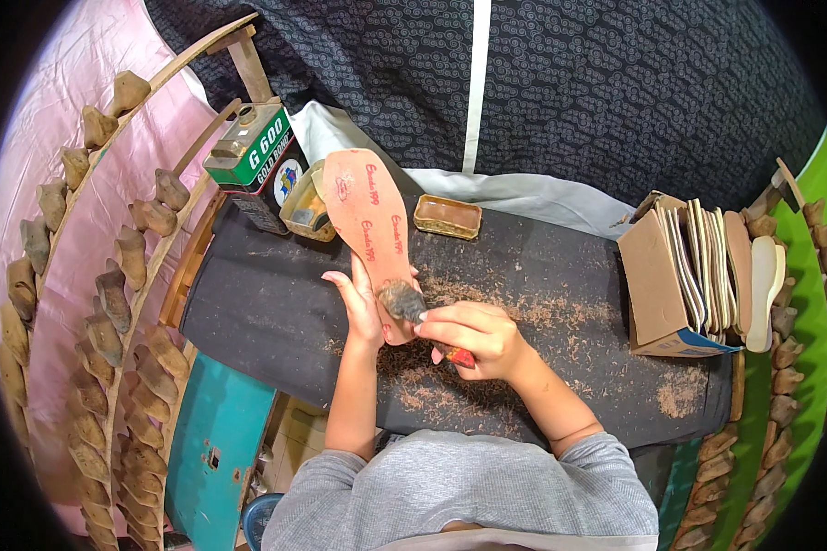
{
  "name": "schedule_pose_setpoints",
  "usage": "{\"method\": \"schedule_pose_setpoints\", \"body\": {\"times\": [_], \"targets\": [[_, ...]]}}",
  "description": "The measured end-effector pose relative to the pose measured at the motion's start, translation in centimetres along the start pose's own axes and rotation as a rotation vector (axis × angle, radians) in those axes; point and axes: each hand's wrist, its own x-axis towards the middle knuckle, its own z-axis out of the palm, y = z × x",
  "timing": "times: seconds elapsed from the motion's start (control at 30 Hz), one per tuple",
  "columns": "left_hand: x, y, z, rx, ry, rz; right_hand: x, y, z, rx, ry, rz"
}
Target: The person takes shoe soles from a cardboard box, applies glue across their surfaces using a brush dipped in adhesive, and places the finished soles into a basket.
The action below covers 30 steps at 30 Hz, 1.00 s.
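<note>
A long tan shoe insole (368, 202) with red markings stands up over the table, its wide end away from me. My left hand (366, 310) holds its narrower end from beneath, thumb sticking out on the left side and the other fingers mostly hidden behind it. In my right hand (480, 338) is a brush with a red handle (458, 356), gripped with closed fingers. Its dark, worn bristles (401, 301) lie against the lower part of the insole.
Brown shavings (560, 308) litter the dark table cloth (257, 285). At the back stand a green-and-black metal can (257, 165), an open tub (305, 216) and a shallow tray (448, 217). A cardboard box (657, 275) of insoles is at right. Racks of wooden shoe lasts (115, 298) flank both sides.
</note>
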Motion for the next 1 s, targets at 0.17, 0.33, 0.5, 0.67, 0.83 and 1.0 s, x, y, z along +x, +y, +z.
{"method": "schedule_pose_setpoints", "body": {"times": [0.17, 0.33, 0.5, 0.67, 0.83, 1.0], "targets": [[0.3, 0.9, 0.9, -0.032, 0.037, 0.037, 0.0, -0.2, -0.8, 0.104, -0.029, 0.022], [1.0, 0.5, 0.9, -0.011, -0.016, -0.03, 0.0, 0.1, 0.0, 0.033, 0.077, 0.009], [1.9, 1.3, 1.2, -0.118, 0.038, 0.059, -1.0, -0.2, 0.7, 0.058, 0.018, -0.016], [1.9, 1.3, 0.9, -0.095, 0.041, 0.093, -1.0, 0.1, 0.0, 0.133, 0.012, 0.005], [1.7, 1.2, 1.4, -0.139, 0.042, 0.099, -0.6, -0.2, 0.8, 0.029, 0.087, -0.025], [2.0, 1.1, 0.8, -0.174, 0.035, 0.102, -1.6, 0.2, 0.0, 0.093, 0.025, 0.002]]}}
